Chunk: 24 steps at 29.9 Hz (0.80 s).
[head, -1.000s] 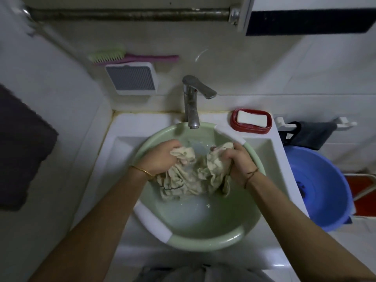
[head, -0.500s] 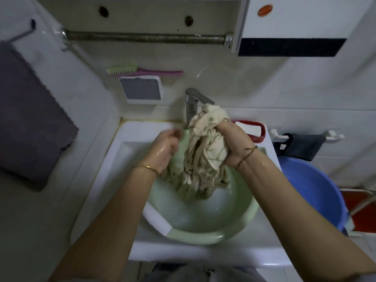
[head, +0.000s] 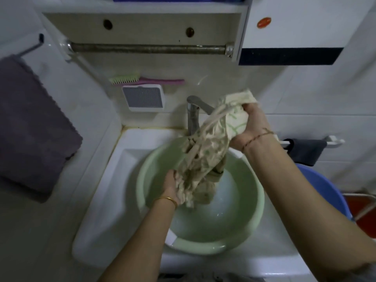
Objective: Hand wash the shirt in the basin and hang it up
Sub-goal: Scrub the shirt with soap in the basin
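The right hand is gripping the top of the sodden shirt, bunched into a rope above the green basin, while the left hand is clasping its lower end, which is probably heavy, limp and slippery.

The shirt hides the tap spout and its own lower end blurs. The blue tub and grey towel run off the edges.
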Each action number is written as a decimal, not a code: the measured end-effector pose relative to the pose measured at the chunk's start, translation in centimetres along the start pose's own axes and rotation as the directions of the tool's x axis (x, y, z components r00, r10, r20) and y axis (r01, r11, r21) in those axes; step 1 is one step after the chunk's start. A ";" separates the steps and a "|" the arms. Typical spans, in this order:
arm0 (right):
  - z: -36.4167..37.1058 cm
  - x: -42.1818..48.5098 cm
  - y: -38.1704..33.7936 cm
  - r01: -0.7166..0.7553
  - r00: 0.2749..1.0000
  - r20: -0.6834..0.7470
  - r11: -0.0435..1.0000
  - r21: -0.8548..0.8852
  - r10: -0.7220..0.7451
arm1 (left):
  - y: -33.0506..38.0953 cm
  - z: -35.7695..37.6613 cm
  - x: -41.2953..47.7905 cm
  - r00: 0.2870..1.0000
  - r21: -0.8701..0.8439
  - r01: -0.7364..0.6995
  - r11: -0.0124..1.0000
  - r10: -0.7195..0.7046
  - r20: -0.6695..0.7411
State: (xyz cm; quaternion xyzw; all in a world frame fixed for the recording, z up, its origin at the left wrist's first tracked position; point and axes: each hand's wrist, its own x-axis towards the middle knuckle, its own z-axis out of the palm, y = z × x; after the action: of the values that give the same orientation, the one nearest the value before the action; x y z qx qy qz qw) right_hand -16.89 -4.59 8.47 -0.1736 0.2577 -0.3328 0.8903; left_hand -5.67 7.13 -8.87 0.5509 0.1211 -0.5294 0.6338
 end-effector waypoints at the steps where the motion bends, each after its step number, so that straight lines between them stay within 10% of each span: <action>1: -1.5 0.5 0.4 -0.018 1.000 -0.013 1.000 -0.012 0.018 | 0.3 -0.3 0.1 0.999 0.026 -0.027 0.999 0.027 -0.037; 4: -6.4 1.5 2.8 -0.167 0.979 -0.150 0.966 -0.197 0.139 | 1.4 -0.9 0.3 0.925 0.425 -0.219 0.878 0.326 -0.196; 6: -9.8 2.7 4.8 -0.260 0.935 -0.339 0.845 -0.468 0.100 | 1.6 -1.1 0.6 0.810 0.750 -0.283 0.598 0.568 -0.147; 9: -14.3 4.6 6.8 -0.368 0.910 -0.387 0.141 -0.919 -0.151 | 0.6 -1.3 1.2 0.696 0.925 -0.291 0.245 0.717 0.029; 12: -16.7 4.9 8.4 -0.319 0.945 -0.309 -0.511 -0.798 -0.108 | -1.2 -1.3 1.6 0.856 0.982 -0.148 -0.114 0.484 0.185; 15: -18.1 5.5 10.3 -0.297 0.940 -0.340 -0.553 -0.778 -0.026 | -2.7 -0.9 2.7 0.976 0.948 -0.066 -0.312 0.179 0.127; 20: -19.0 5.1 15.0 -0.219 0.936 -0.351 -0.736 -0.640 0.026 | -4.1 -2.2 5.0 0.976 0.823 -0.007 -0.569 0.175 0.129; 24: -19.9 6.4 13.2 -0.199 0.965 -0.259 -0.724 -0.661 -0.029 | -3.2 -2.5 5.6 0.968 0.948 -0.053 -0.313 0.217 0.126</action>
State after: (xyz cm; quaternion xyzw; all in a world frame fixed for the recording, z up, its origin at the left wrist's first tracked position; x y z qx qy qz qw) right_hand -17.60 -2.22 -16.13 -0.8331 0.4764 0.2080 0.1890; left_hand -4.85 6.69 -15.68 0.8710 -0.3851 -0.3047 -0.0166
